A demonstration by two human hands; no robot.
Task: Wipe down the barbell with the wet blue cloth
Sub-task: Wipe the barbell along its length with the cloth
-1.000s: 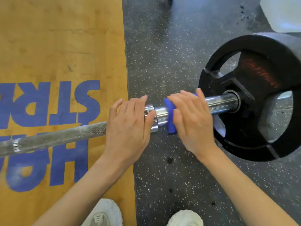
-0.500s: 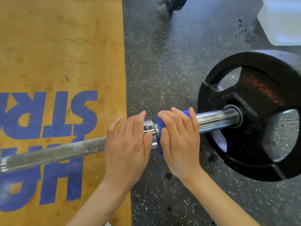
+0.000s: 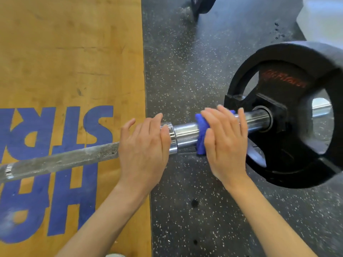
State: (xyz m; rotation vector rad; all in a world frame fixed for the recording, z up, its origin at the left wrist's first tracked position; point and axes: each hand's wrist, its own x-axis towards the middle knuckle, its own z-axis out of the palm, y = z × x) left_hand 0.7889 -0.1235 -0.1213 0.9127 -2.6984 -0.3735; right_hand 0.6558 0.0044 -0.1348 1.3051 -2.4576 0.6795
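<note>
The barbell [image 3: 61,162] lies across the floor from lower left to right, its grey knurled shaft dusted white. Its chrome sleeve [image 3: 185,134] runs into a black weight plate [image 3: 289,164] on the right. My left hand [image 3: 143,147] wraps over the shaft just beside the sleeve's collar. My right hand [image 3: 225,141] grips the sleeve through the blue cloth [image 3: 201,140], which is wrapped round the sleeve under my palm. A strip of bare chrome shows between my two hands.
A yellow wooden platform [image 3: 70,62] with blue lettering covers the left half. Black speckled rubber flooring [image 3: 185,52] lies under the sleeve. Another dark plate [image 3: 203,4] stands at the top edge, and a white container [image 3: 323,19] sits at the top right.
My right hand with the cloth slid left to the collar, then back right toward the plate. My left hand has stayed on the shaft.
</note>
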